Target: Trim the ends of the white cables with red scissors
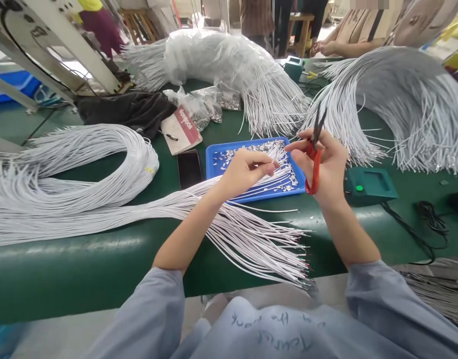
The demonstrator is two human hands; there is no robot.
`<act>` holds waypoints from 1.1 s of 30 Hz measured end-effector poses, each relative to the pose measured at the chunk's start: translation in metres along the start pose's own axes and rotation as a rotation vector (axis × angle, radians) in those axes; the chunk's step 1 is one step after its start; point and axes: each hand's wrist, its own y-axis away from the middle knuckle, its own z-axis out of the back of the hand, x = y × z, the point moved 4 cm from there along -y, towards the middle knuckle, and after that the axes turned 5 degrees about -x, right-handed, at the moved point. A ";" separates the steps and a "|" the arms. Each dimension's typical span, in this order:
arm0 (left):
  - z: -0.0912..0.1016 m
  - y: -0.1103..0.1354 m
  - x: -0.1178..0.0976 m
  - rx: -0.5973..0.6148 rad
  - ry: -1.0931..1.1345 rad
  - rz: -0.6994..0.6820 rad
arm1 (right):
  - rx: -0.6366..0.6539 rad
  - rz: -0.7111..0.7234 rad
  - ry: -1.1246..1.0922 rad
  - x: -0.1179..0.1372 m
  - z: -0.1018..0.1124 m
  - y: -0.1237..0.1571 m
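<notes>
Right of the blue plastic tray (209,164), the right hand (332,167) grips red-handled metal scissors (317,169) blades-up, perhaps to spare the thin white cables (180,203) crossing it; apart, the left hand (244,172) curls above, hold unclear.

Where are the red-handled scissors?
Right of centre in the head view, the red-handled scissors are in the right hand, beside the blue tray.

Left of the tray (279,194) lies a phone (189,170), a notebook (179,132) behind it and wires (251,237) before both.

Red-handled scissors (316,172) in right hand (331,169)
</notes>
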 end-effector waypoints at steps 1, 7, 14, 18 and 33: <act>0.002 -0.001 0.002 -0.019 0.013 -0.001 | 0.017 -0.013 -0.007 -0.002 -0.002 0.000; 0.003 0.001 0.002 -0.090 0.082 -0.039 | 0.117 -0.066 -0.104 -0.006 -0.010 0.001; -0.001 0.001 0.002 -0.122 0.071 -0.030 | 0.095 -0.073 -0.076 0.001 -0.009 0.003; -0.002 0.002 0.002 -0.142 0.046 -0.067 | 0.067 0.007 0.001 0.004 -0.010 0.003; -0.003 0.002 0.002 -0.124 0.084 -0.064 | 0.113 -0.039 -0.097 -0.002 -0.009 0.004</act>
